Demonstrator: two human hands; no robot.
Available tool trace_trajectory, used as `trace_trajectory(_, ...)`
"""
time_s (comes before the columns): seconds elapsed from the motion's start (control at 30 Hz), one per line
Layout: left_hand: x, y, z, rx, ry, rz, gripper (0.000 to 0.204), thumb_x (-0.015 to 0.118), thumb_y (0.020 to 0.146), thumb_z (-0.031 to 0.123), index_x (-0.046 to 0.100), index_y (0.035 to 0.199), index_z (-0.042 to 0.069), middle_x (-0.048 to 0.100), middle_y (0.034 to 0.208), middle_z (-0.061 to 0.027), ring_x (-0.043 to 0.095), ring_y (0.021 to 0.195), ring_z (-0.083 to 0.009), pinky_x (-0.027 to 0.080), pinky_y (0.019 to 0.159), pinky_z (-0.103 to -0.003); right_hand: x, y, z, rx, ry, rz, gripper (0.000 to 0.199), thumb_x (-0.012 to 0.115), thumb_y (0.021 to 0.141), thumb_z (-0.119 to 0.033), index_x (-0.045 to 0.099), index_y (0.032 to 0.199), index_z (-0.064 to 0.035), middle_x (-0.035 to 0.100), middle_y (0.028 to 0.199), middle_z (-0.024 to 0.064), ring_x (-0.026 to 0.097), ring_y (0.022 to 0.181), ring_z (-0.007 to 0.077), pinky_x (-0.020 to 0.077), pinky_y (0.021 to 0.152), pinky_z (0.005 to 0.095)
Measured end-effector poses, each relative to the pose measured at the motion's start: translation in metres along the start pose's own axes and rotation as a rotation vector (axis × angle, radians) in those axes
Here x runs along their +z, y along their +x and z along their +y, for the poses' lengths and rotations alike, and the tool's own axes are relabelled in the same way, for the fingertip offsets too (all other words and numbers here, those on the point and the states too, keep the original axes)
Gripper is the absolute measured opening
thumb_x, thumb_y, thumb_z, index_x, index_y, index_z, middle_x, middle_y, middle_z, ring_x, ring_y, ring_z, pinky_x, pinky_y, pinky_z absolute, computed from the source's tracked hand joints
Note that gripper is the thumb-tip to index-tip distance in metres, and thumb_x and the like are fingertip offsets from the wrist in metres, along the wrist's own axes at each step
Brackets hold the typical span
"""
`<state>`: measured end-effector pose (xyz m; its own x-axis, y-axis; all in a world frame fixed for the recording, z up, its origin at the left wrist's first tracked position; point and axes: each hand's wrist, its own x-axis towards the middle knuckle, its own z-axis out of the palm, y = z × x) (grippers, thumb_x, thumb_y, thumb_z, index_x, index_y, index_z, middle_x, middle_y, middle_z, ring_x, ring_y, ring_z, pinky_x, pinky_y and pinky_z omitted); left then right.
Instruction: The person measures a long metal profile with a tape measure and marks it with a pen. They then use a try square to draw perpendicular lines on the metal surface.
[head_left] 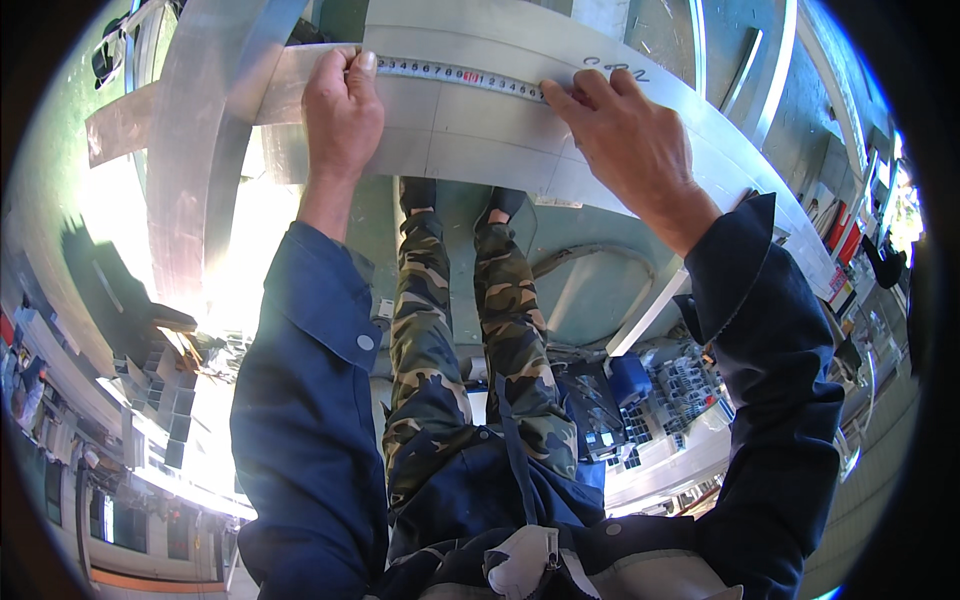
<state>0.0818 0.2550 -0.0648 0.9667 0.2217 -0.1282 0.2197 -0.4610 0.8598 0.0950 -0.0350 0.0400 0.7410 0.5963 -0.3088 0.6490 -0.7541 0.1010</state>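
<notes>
A silvery measuring tape with black and red figures lies across a pale metal panel. My left hand is closed on its left part, the thumb laid along the panel's far side and the fingers mostly hidden. My right hand pinches the tape farther right, index finger and thumb together and the other fingers curled. Between the two hands the strip runs nearly straight. Thin scribed lines cross the panel below it, and dark handwriting shows beyond my right hand.
A broad metal beam crosses on the left, touching or near the panel. My legs in camouflage trousers stand on the green floor. A blue bin and stacked metal profiles lie behind me at lower right.
</notes>
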Motion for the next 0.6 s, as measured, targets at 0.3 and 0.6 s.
trace_trajectory(0.3, 0.0022, -0.0027, -0.0014, 0.042, 0.037, 0.054, 0.024, 0.067, 0.105, 0.022, 0.07, 0.1, -0.001, 0.071, 0.095, -0.0164, 0.069, 0.084, -0.0341, 0.056, 0.077, -0.043, -0.0021, -0.0005, 0.0009, -0.004, 0.016, -0.004, 0.048, 0.081, 0.091, -0.017, 0.069, 0.138, -0.019, 0.071, 0.118, 0.001, 0.067, 0.114, 0.0256, 0.0656, 0.068, 0.0356)
trace_trajectory(0.6, 0.0029, -0.0014, -0.0019, 0.049, 0.064, 0.049, 0.025, 0.064, 0.106, 0.023, 0.068, 0.099, 0.0, 0.071, 0.096, -0.017, 0.069, 0.085, -0.0363, 0.055, 0.077, -0.044, 0.0001, 0.0004, 0.0028, -0.018, -0.008, 0.02, 0.045, 0.08, 0.095, -0.015, 0.07, 0.139, -0.0221, 0.073, 0.116, 0.0018, 0.07, 0.106, 0.022, 0.0661, 0.067, 0.0325)
